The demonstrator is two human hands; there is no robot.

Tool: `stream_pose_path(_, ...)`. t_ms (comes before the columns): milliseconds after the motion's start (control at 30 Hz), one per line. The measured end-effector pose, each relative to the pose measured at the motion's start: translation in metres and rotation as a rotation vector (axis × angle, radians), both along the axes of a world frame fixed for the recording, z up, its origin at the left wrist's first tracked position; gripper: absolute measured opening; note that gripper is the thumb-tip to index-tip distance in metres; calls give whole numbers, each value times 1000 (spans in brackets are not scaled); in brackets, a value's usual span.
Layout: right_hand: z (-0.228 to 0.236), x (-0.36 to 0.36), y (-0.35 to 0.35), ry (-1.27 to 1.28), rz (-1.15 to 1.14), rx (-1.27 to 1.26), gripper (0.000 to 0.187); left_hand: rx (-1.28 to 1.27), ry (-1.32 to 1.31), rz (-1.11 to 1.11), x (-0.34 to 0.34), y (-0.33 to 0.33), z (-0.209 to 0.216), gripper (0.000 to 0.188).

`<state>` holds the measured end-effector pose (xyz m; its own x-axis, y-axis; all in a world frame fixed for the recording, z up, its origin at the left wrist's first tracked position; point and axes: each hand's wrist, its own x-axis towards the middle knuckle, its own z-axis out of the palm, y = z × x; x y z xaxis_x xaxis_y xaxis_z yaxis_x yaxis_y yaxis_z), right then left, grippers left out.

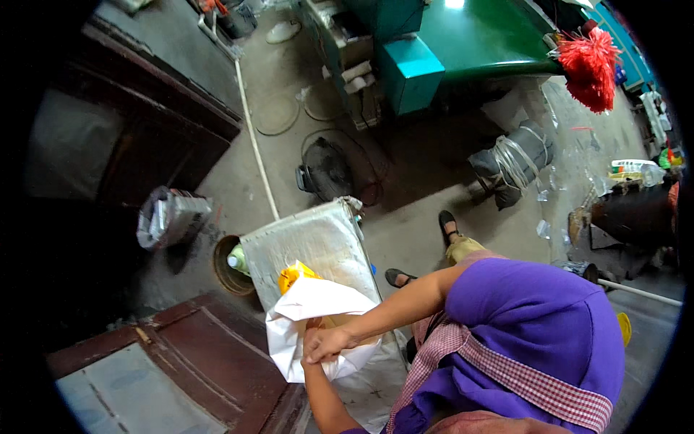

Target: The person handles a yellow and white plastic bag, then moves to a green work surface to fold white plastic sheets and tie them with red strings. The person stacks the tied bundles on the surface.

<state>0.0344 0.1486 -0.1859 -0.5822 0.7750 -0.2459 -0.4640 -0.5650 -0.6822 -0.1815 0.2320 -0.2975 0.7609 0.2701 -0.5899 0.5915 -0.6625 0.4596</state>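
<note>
A white bag (295, 309) lies with its mouth spread wide on a narrow worn table, and something tan shows in its mouth. My left hand (313, 334) reaches into that mouth, its fingers mostly hidden. Across the left hand and wrist lies my right hand (331, 344), its fingers curled and closed; what they grip, if anything, is hidden. Beside the bag's far edge sits a yellow-orange packet (295, 275), partly covered by the white material.
The table top (311, 242) is scuffed. Left of it stand a round bin (223, 269) with a pale green bottle (237, 259), and a bag-lined container (172, 217). A dark floor fan (325, 168), a tied grey roll (522, 158) and a green table (484, 36) lie beyond.
</note>
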Motion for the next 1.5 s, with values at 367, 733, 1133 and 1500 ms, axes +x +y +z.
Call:
stream_pose_path(367, 14, 401, -202, -661, -930, -69, 33, 600, -268, 1009, 81, -79, 178, 31)
stream_pose_path(733, -72, 549, -359, -1307, -1032, -506, 36, 472, -617, 307, 395, -158, 196, 35)
stream_pose_path(1133, -102, 595, -498, -1513, -1025, -1065, 41, -117, -943, -320, 704, -171, 170, 26)
stream_pose_path(1500, -85, 682, -417, -1572, -1177, -798, 29, -383, -835, -55, 815, -188, 153, 24)
